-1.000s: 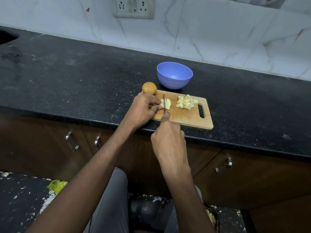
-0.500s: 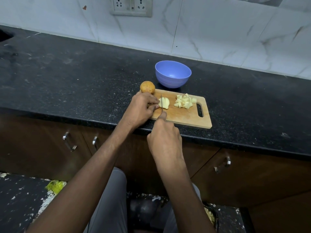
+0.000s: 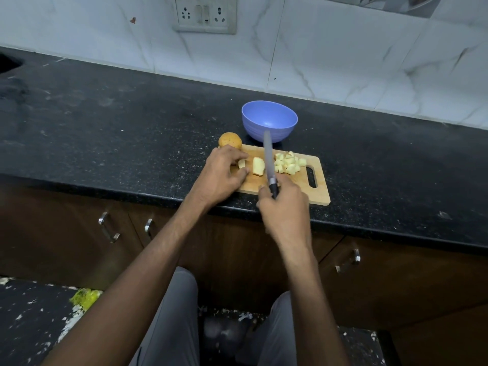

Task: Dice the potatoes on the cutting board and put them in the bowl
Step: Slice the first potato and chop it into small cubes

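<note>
A wooden cutting board (image 3: pixel 315 196) lies at the counter's front edge. On it sit a pile of diced potato (image 3: pixel 289 163) at the right and a sliced potato chunk (image 3: pixel 258 166) in the middle. My left hand (image 3: pixel 223 175) pinches a small potato slice (image 3: pixel 242 164) at the board's left end. My right hand (image 3: pixel 286 207) grips a knife (image 3: pixel 268 159), its blade lifted and pointing away over the board between the chunk and the dice. A whole unpeeled potato (image 3: pixel 230 140) rests at the board's far left corner. Behind the board stands a blue bowl (image 3: pixel 269 121), apparently empty.
The black stone counter (image 3: pixel 118 122) runs to a white tiled wall with a socket plate (image 3: pixel 206 14). A sink corner (image 3: pixel 8 63) shows at far left. Brown cabinet doors with metal handles (image 3: pixel 108 228) lie below the counter edge.
The knife was down cutting the potato chunk; now its blade is raised off the board. My left hand has pulled one slice away to the left of the chunk.
</note>
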### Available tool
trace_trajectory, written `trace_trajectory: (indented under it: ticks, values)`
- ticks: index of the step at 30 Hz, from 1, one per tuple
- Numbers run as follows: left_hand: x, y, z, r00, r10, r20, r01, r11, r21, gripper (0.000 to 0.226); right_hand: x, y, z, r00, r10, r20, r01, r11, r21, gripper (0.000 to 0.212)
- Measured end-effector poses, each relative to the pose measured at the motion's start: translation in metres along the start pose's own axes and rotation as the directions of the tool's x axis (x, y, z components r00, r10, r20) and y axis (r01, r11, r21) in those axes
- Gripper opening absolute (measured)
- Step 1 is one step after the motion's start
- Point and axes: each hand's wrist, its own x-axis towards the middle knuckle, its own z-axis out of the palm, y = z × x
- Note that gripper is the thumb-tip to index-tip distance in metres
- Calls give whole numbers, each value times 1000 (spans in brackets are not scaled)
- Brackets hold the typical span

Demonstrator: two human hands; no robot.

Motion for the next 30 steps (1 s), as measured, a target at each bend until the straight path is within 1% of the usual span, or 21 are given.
trace_trajectory:
  ticks: [2,4,6,8,11,13,16,19,21,23,27,30]
  values:
    - [0,0,0,1000,-7,-20,7,1000,0,31,9,3,-7,996,-38,-86,35,999,-38,24]
    - [-1,2,0,999,5,-38,-6,1000,-6,30,19,3,-9,990,-82,-117,72,993,-93,24]
    - [-1,1,1,999,42,-25,-42,999,12,29,29,4,-5,989,-117,-92,102,984,-146,22]
    - [0,0,2,997,77,8,-78,996,36,31,38,3,1,990,-133,-38,124,975,-184,24]
    - [3,-3,5,994,89,67,-94,993,66,42,46,1,10,989,-147,19,148,967,-205,30]
    - [4,-5,6,993,71,94,-79,993,89,50,49,0,14,988,-157,16,157,965,-208,28]
    - [4,-2,6,991,51,127,-67,990,125,55,52,1,19,989,-145,2,143,975,-168,30]
    - [2,4,6,989,34,141,-57,985,164,50,55,2,20,990,-137,-30,130,978,-161,30]
    - [1,7,5,990,43,135,-67,982,179,46,58,2,18,987,-160,-33,152,974,-171,33]
    - [2,6,5,989,46,142,-69,985,161,43,62,1,17,981,-194,12,193,964,-182,37]
    - [3,-2,5,987,29,161,-49,991,122,45,70,0,15,963,-234,130,256,949,-183,37]
    - [3,-4,7,991,38,127,-50,994,93,42,71,2,15,962,-242,130,263,947,-184,37]
